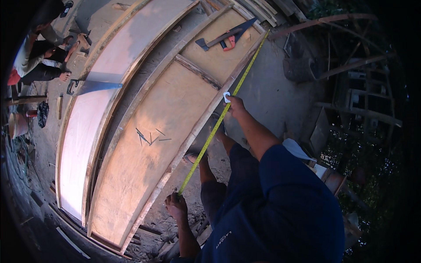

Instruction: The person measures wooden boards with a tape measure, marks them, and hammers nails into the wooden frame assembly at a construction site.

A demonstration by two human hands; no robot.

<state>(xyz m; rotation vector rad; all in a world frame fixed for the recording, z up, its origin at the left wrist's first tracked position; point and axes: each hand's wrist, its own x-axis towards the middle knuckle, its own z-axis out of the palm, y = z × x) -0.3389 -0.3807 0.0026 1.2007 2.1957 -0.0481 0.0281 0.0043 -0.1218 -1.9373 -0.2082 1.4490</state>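
A yellow tape measure blade (206, 144) is stretched slantwise along the near edge of a wood-framed plywood panel (175, 101), up to its far right corner. My left hand (176, 207) is closed on the blade's near end, with a small dark thing at the fingertips that I cannot make out. Farther up, my right hand (236, 106) is closed around the blade at the panel's near rail. A small white rounded object (226, 97) shows at the right fingertips; its kind is unclear. My legs and feet are beside the panel, under the tape.
Several nails (150, 139) lie loose on the panel. A hammer (219, 39) and a handsaw (240, 35) rest at its far end. Another handsaw (94, 87) lies across a second, paler panel (76, 149). Another person (41, 57) crouches at far left. A bucket (18, 125) stands below.
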